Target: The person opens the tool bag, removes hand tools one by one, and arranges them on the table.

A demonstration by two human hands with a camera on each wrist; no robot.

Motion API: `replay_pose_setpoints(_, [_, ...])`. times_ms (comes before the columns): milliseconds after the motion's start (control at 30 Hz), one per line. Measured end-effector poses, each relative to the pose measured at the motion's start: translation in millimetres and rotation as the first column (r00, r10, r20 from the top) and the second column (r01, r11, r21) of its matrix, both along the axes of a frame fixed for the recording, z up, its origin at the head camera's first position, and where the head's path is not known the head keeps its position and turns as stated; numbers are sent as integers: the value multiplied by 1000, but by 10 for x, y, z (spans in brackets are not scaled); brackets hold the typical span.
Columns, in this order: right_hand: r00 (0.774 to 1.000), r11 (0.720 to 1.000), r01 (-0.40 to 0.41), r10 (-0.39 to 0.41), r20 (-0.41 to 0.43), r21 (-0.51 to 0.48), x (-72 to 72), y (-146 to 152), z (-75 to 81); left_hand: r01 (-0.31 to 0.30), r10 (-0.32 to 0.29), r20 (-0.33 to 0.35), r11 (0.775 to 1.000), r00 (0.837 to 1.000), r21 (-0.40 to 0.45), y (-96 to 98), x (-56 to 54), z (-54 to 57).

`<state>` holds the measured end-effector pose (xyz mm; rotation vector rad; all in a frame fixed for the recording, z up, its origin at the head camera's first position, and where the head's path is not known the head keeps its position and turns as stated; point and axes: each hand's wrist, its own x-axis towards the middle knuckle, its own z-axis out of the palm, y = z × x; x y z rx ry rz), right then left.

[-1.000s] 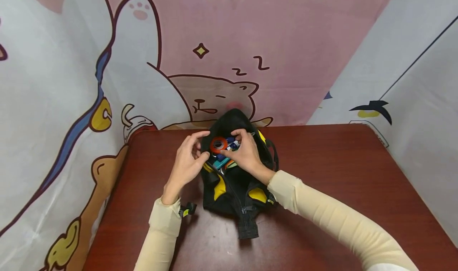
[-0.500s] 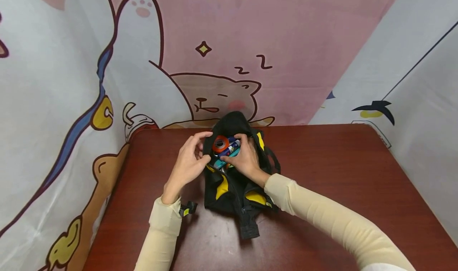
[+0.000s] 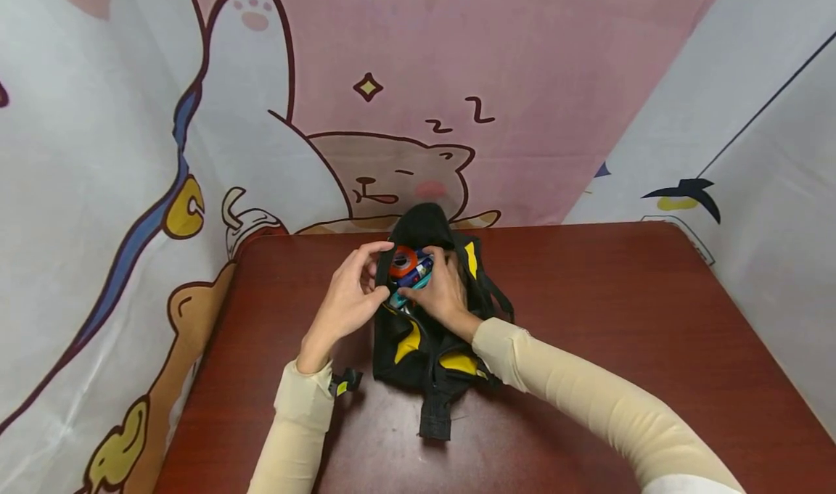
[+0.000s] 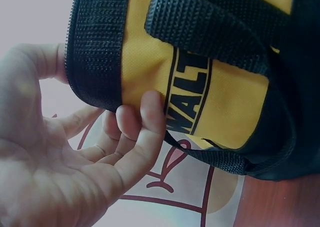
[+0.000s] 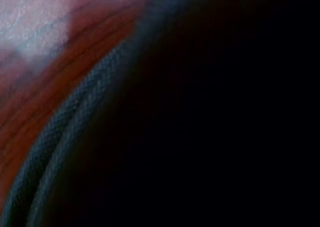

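A black and yellow tool bag (image 3: 392, 367) lies unzipped in the head view. My left hand (image 3: 342, 294) pinches the left edge of its opening. In the left wrist view, that hand (image 4: 75, 157) has its thumb behind the zipper edge and fingertips on the yellow lettered side (image 4: 235, 99). My right hand (image 3: 447, 291) reaches into the opening, thumb and index finger apart over the contents, other fingers hidden; I cannot tell whether it grips anything. Among the contents are an orange ring-shaped roll (image 3: 412, 266), a dark blue tube-like item (image 3: 411, 274) and a teal item (image 3: 418, 284).
The bag stands on a reddish-brown table (image 3: 588, 298) near its back edge, against a cartoon-printed cloth (image 3: 522, 80). A black strap loop (image 3: 499, 298) hangs at its right. A zipper end flap (image 3: 435, 421) points toward me. The right wrist view is mostly dark.
My right hand has sunk lower and a little left into the bag, with the thumb over the teal item. The left hand and bag edge shifted slightly right; the front flap swung left.
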<state>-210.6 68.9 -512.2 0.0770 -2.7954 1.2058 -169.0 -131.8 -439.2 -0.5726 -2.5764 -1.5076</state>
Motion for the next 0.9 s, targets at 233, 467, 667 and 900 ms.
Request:
replay_pose_setpoints(233, [1000,999,21,-21,-3,26,-28,-43,-54,-3,3,6,1000,1000,-1,-11,2,-3])
replay_pose_setpoints(467, [999,998,38,-38,-3,56,-48,-52,-85,-2,2,0,1000,1000,5,-9,-2,4])
replay_pose_setpoints(667, [1000,999,24,-25,8,35,-52,-17,-84,2,-2,0,1000,1000,9,-14,-24,-6])
replay_pose_setpoints(900, [999,998,-26,24,-26,-52,-12,29,-47,-2,2,-11,1000,1000,18,-43,-36,-13])
